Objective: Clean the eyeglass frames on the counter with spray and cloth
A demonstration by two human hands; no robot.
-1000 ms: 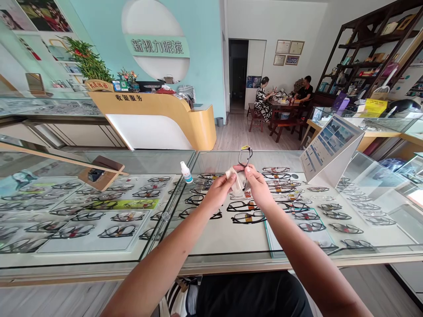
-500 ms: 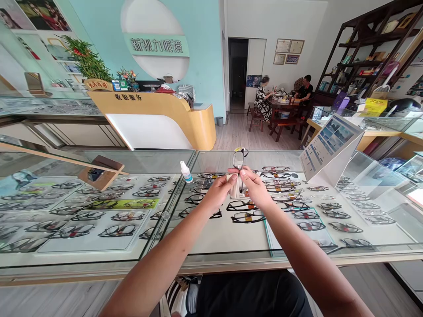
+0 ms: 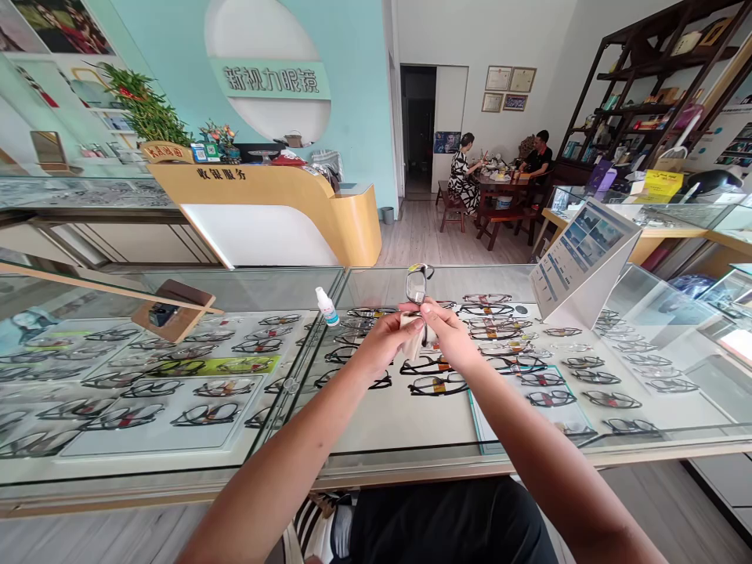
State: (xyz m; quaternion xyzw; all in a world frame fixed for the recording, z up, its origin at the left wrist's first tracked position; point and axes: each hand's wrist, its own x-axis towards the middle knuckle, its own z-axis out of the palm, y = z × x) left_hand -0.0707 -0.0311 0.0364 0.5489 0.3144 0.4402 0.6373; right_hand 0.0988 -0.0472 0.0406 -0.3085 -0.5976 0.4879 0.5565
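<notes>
A pair of eyeglasses point(image 3: 417, 283) with a dark frame is held on end above the glass counter, one lens uppermost. My right hand point(image 3: 447, 330) pinches it at its lower part. Closed on a pale cleaning cloth point(image 3: 411, 345), my left hand point(image 3: 383, 338) is just beside the right, and the fingers of both hands meet at the cloth. The glasses' lower half is hidden behind fingers and cloth. To the left of my hands, a small white spray bottle point(image 3: 327, 307) with a blue label stands on the glass.
Rows of eyeglasses point(image 3: 438, 384) lie inside the glass display counter point(image 3: 381, 462). A wooden stand mirror point(image 3: 176, 309) is at left, and a tilted white display board point(image 3: 584, 262) at right. Beyond are a cash desk point(image 3: 358, 227) and two people seated at a table point(image 3: 499, 182).
The glasses have turned slightly and moved a little left in view. The cloth has shifted between my fingers. My whole view has swung slightly right.
</notes>
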